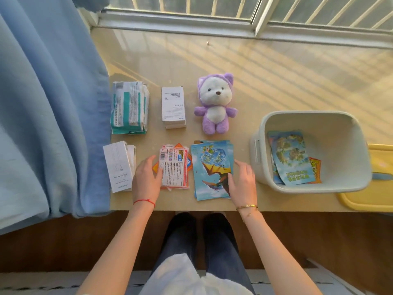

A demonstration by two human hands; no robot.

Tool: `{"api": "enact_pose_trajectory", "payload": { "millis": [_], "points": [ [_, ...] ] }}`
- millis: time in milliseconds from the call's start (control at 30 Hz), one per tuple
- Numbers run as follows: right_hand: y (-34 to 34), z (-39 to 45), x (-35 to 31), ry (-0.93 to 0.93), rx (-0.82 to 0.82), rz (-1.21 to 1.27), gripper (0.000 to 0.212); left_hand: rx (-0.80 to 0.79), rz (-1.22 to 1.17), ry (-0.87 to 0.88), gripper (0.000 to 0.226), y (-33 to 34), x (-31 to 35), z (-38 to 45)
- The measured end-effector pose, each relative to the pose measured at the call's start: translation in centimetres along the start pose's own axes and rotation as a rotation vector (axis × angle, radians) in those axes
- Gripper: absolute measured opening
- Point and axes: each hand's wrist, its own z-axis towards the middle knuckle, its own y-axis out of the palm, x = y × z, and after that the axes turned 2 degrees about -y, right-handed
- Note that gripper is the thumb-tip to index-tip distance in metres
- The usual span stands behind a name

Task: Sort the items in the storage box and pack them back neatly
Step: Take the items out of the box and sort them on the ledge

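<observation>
While the sorting goes on, piles sit in rows on the shiny cream desk (276, 67) by the window. At the desk's left edge, against the blue curtain (42, 103), lies a soft white and green paper pack (129, 107). Nearer the front edge is a flat white card box (119, 167).

Next comes the left hand (146, 179). Its grip is spread, with the fingers touching the left side of the thin stack of red and white printed packets (174, 167). Behind that stack sits a pile of small white boxes (173, 107).

Near the middle lies a fluffy purple and white teddy bear (215, 103). In front of it is the stack of blue dinosaur picture cards (212, 169). The right hand (242, 182) rests on its right edge, grip spread and holding nothing.

Toward the right edge is the pale green plastic storage box (259, 133), tipped toward the person. Some blue cards and a yellow one already lie inside. A yellow plastic lid (370, 201) sits at the front right corner.

I think the cards are light, thin, bendy and slippery. They could slide apart, so squeeze the whole stack by its two long sides. The teddy is soft and easy to grab anywhere.
</observation>
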Motion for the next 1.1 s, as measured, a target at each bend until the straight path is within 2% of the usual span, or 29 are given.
{"api": "enact_pose_trajectory", "payload": {
  "millis": [133, 267, 400, 533, 700, 933, 1100],
  "points": [
    [-5.8, -0.8, 0.5, -0.144, 0.133, 0.017, 0.036, 0.006, 0.057, 0.137, 0.035, -1.9, 3.1, -1.2],
    [-11.9, 0.4, 4.1, -0.126, 0.223, -0.007, 0.033, 0.021, 0.057, 0.228, 0.031, -1.9, 8.2, -2.7],
    [-17.2, 3.1, 10.2, -0.061, 0.213, -0.045, 0.032, 0.068, 0.002, 0.301, 0.027, 0.7, 14.6, -4.5],
    [-20.8, 6.2, 16.5, -0.043, 0.108, -0.059, 0.035, 0.069, -0.061, 0.314, 0.027, 5.2, 20.8, -6.0],
    [-22.5, 9.5, 22.3, -0.038, -0.062, -0.07, 0.039, 0.058, -0.079, 0.243, 0.028, 12.0, 26.8, -7.1],
    [-20.5, 13.6, 26.9, -0.011, -0.287, -0.104, 0.05, -0.068, 0.02, 0.075, 0.039, 21.3, 31.0, -5.9],
    [-17.5, 15.5, 28.6, 0.086, -0.422, -0.137, 0.053, -0.156, 0.142, -0.063, 0.057, 26.4, 32.3, -4.8]
  ]
}}
